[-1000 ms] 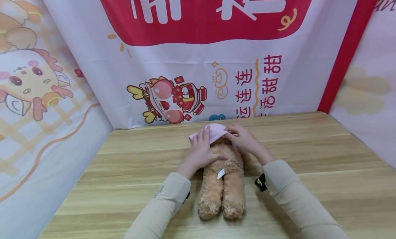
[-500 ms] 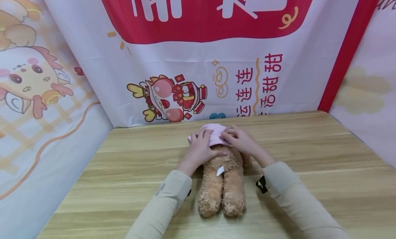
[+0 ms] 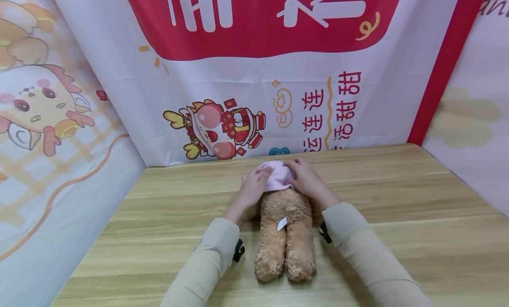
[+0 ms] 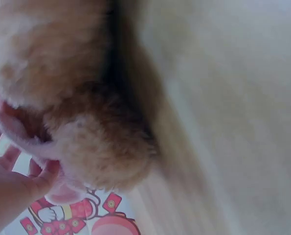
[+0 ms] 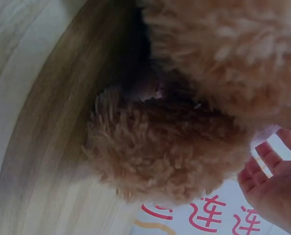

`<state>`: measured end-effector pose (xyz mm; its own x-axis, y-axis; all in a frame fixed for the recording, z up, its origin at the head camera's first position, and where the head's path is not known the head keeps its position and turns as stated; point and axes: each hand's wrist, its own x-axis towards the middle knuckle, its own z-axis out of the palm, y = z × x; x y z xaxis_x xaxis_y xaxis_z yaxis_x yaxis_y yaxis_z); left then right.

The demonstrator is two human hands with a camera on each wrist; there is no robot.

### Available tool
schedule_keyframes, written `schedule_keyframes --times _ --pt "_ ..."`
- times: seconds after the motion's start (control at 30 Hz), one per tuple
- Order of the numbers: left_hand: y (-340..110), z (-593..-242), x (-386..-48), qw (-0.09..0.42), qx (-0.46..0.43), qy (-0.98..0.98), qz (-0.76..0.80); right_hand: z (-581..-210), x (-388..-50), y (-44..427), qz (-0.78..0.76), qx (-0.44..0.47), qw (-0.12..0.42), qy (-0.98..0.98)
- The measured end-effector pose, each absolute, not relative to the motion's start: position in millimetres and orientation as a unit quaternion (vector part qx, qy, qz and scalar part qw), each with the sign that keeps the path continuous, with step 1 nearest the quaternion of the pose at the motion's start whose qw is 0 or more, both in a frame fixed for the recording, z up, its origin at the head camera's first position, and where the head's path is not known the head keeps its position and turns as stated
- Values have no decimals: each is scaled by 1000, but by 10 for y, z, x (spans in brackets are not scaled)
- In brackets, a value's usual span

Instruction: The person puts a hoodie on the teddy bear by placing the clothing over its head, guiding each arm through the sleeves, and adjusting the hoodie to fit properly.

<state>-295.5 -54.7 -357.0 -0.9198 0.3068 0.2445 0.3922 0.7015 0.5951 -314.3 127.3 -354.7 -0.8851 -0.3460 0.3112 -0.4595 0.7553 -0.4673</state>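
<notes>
On the wood-grain worktop [image 3: 179,227], near its middle, a brown plush toy [image 3: 284,205], stretched out with both legs toward the wearer of the head camera and the head end toward the back edge. Between the tops of the legs, a small white tag [image 3: 282,223]. Over the head end, a piece of pink cloth [image 3: 277,178], its near edge just above the furry body. On the left of the cloth, the left hand [image 3: 253,186], with fingers bent over it; in the left wrist view, pinching the pink edge between thumb and fingers, close beside a rounded furry part of the toy. On the right of the cloth, the right hand [image 3: 310,180], with fingers slightly bent and touching it; cannot tell whether gripping or only resting there, the contact being partly hidden by fur in the right wrist view. On the forearms, beige sleeves [image 3: 374,258], with a small black object [image 3: 238,250] at the left cuff and another [image 3: 325,233] at the right. Beyond the back edge, a white banner [image 3: 254,73] with a large red panel, red characters and a cartoon figure [image 3: 216,129] printed sideways. To the left, a printed hanging cloth [image 3: 43,183] with orange checks.
</notes>
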Motion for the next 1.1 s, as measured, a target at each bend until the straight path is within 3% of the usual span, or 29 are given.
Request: schedule_keyframes --times 0.33,0.57,0.77,1.1 --pt "-534 -3547 -3105 74 -195 -930 -301 -3658 -3193 1295 331 245 98 -906" --pt "-504 -3544 -3180 49 -214 -925 -310 -3692 -3199 1336 311 268 150 -899" --pt "-478 -3589 -3199 100 -234 -933 -254 -3711 -3191 1349 315 264 187 -892" --pt "-414 -3673 -3125 223 -223 -931 -181 -3767 -3138 1304 334 205 192 -900"
